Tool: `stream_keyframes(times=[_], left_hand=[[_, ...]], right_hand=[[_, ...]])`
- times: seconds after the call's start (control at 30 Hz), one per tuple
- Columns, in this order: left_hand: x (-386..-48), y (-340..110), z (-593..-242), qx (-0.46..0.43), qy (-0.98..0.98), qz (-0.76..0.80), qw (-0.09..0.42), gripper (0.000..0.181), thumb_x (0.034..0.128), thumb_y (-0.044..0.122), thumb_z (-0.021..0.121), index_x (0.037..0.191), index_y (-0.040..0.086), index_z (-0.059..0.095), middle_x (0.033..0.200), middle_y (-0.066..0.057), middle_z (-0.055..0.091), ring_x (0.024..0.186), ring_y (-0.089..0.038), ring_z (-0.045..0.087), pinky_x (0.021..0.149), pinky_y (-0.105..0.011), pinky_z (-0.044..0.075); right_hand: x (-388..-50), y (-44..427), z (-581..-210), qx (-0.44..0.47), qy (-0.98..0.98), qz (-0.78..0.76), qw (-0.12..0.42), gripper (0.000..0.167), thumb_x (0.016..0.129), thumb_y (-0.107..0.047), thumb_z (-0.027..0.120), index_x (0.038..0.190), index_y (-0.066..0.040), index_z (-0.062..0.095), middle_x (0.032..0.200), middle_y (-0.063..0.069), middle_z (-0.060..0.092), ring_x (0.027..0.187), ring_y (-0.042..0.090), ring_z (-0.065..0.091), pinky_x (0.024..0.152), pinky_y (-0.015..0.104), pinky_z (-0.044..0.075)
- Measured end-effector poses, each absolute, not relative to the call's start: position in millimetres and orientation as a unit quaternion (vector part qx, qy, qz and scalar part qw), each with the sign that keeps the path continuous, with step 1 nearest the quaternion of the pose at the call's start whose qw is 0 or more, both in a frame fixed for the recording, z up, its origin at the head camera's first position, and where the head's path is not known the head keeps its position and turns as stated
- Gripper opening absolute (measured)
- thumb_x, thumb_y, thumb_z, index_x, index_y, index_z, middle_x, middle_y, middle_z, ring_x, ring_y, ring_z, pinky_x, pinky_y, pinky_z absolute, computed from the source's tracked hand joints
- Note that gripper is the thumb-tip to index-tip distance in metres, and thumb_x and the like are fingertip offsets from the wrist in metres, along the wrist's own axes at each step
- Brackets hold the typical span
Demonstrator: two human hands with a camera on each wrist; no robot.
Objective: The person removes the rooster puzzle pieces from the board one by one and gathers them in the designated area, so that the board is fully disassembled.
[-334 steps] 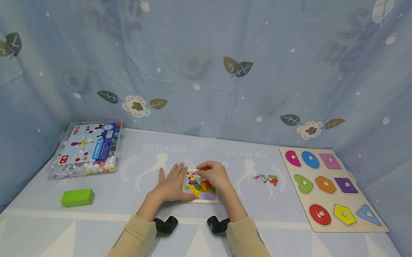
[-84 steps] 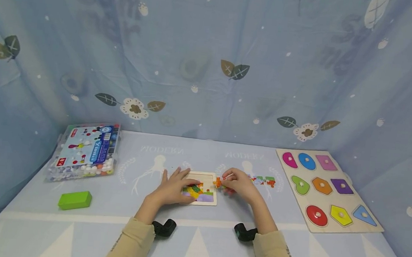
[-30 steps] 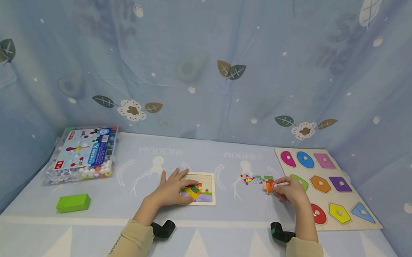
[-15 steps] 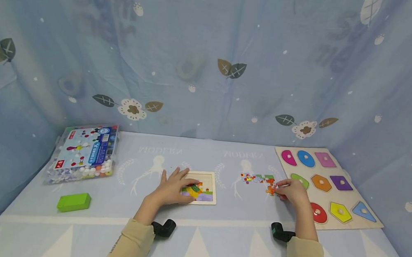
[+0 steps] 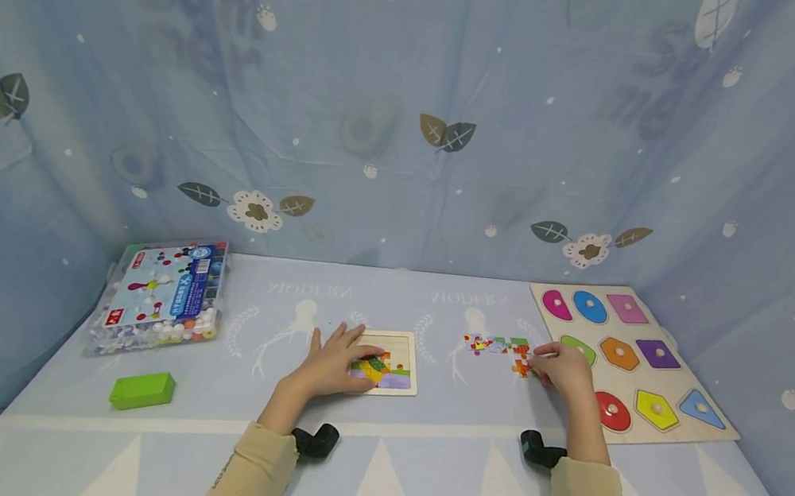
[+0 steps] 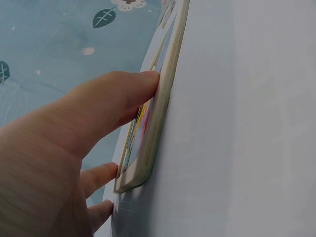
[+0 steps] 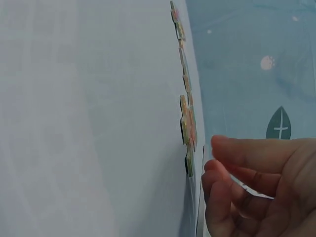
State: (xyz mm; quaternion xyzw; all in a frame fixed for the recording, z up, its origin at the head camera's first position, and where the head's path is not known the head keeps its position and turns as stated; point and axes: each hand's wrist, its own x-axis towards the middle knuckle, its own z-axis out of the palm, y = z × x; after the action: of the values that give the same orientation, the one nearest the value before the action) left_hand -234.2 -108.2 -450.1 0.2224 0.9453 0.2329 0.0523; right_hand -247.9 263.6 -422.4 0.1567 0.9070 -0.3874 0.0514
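Observation:
In the head view my left hand [image 5: 330, 365] rests spread on a small wooden puzzle frame [image 5: 416, 365]. Colourful pieces [image 5: 395, 379] fill its lower part; the upper part shows bare wood. The left wrist view has my thumb, part of the left hand [image 6: 54, 133], pressing on the rim [image 6: 148, 148]. My right hand [image 5: 567, 372] is beside the orange piece [image 5: 521, 367] below the right end of a row of puzzle pieces [image 5: 476, 344]. Seen from the right wrist, the right hand [image 7: 261, 182] has bent fingers with nothing visible between them, near the pieces [image 7: 188, 123].
A shape board [image 5: 625, 382] with coloured knobbed shapes lies at the right, partly behind the right hand. At the back left is a clear box [image 5: 170, 290] of small parts, with a green block [image 5: 142, 390] in front. A patterned curtain [image 5: 386, 63] stands behind the table.
Pieces have left the frame's upper part. My right hand moved from the frame to the right and set orange puzzle pieces below the row, then let go. My left hand stayed on the frame.

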Motion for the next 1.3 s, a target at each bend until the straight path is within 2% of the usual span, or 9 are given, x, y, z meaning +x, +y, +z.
stream_keyframes(times=[0.3, 0.6, 0.67, 0.77, 0.9, 0.97, 1.13, 1.3], left_hand=[[-233, -109, -449, 0.221, 0.945, 0.234, 0.054, 0.051, 0.0787, 0.041, 0.069, 0.126, 0.027, 0.057, 0.149, -0.014, 0.028, 0.137, -0.043, 0.014, 0.100, -0.070, -0.004], [-232, -109, -449, 0.221, 0.945, 0.234, 0.054, 0.051, 0.0788, 0.040, 0.069, 0.126, 0.027, 0.057, 0.149, -0.014, 0.028, 0.137, -0.043, 0.014, 0.100, -0.070, -0.004], [-233, -109, -449, 0.222, 0.945, 0.234, 0.054, 0.051, 0.0786, 0.040, 0.070, 0.126, 0.028, 0.057, 0.149, -0.014, 0.028, 0.137, -0.043, 0.014, 0.100, -0.070, -0.004], [-233, -109, -450, 0.223, 0.945, 0.234, 0.054, 0.050, 0.0786, 0.040, 0.070, 0.126, 0.028, 0.057, 0.149, -0.014, 0.028, 0.137, -0.043, 0.014, 0.100, -0.070, -0.003], [-233, -109, -450, 0.224, 0.944, 0.237, 0.050, 0.050, 0.0786, 0.040, 0.070, 0.125, 0.028, 0.057, 0.149, -0.013, 0.028, 0.137, -0.043, 0.014, 0.100, -0.070, -0.003], [-233, -109, -449, 0.225, 0.944, 0.237, 0.048, 0.050, 0.0786, 0.040, 0.070, 0.125, 0.028, 0.057, 0.149, -0.013, 0.029, 0.137, -0.043, 0.014, 0.100, -0.070, -0.003], [-233, -108, -449, 0.225, 0.944, 0.238, 0.050, 0.050, 0.0787, 0.040, 0.070, 0.125, 0.027, 0.057, 0.149, -0.014, 0.028, 0.137, -0.043, 0.014, 0.100, -0.070, -0.003], [-232, -108, -448, 0.224, 0.943, 0.240, 0.052, 0.050, 0.0786, 0.039, 0.070, 0.125, 0.027, 0.057, 0.149, -0.014, 0.028, 0.138, -0.043, 0.013, 0.100, -0.069, -0.004]], right_hand=[[-256, 255, -427, 0.072, 0.867, -0.493, 0.026, 0.036, 0.089, -0.015, 0.060, 0.119, 0.005, 0.055, 0.102, 0.016, 0.062, 0.079, 0.018, 0.061, 0.068, 0.021, 0.051], [-259, 236, -427, 0.038, 0.813, -0.581, 0.022, 0.041, 0.089, -0.018, 0.062, 0.122, 0.004, 0.053, 0.104, 0.008, 0.064, 0.089, 0.014, 0.063, 0.078, 0.023, 0.051], [-259, 231, -427, 0.032, 0.806, -0.590, 0.022, 0.042, 0.088, -0.018, 0.063, 0.123, 0.005, 0.053, 0.106, 0.008, 0.064, 0.091, 0.015, 0.063, 0.076, 0.023, 0.051], [-259, 222, -425, 0.039, 0.803, -0.595, 0.022, 0.040, 0.088, -0.019, 0.064, 0.121, 0.001, 0.055, 0.106, 0.006, 0.063, 0.089, 0.018, 0.063, 0.066, 0.021, 0.049], [-259, 211, -423, 0.021, 0.794, -0.608, 0.023, 0.038, 0.088, -0.016, 0.063, 0.121, 0.002, 0.055, 0.108, 0.009, 0.062, 0.087, 0.010, 0.062, 0.067, 0.019, 0.048], [-260, 205, -422, 0.002, 0.786, -0.618, 0.023, 0.038, 0.087, -0.011, 0.062, 0.120, 0.006, 0.053, 0.110, 0.014, 0.061, 0.087, 0.006, 0.061, 0.074, 0.019, 0.049], [-262, 193, -424, -0.030, 0.775, -0.631, 0.030, 0.038, 0.086, -0.007, 0.063, 0.119, 0.010, 0.053, 0.108, 0.018, 0.062, 0.085, 0.009, 0.063, 0.076, 0.027, 0.051], [-264, 178, -424, -0.033, 0.781, -0.623, 0.037, 0.036, 0.085, -0.012, 0.066, 0.116, 0.004, 0.057, 0.106, 0.012, 0.063, 0.085, 0.008, 0.062, 0.076, 0.031, 0.050]])
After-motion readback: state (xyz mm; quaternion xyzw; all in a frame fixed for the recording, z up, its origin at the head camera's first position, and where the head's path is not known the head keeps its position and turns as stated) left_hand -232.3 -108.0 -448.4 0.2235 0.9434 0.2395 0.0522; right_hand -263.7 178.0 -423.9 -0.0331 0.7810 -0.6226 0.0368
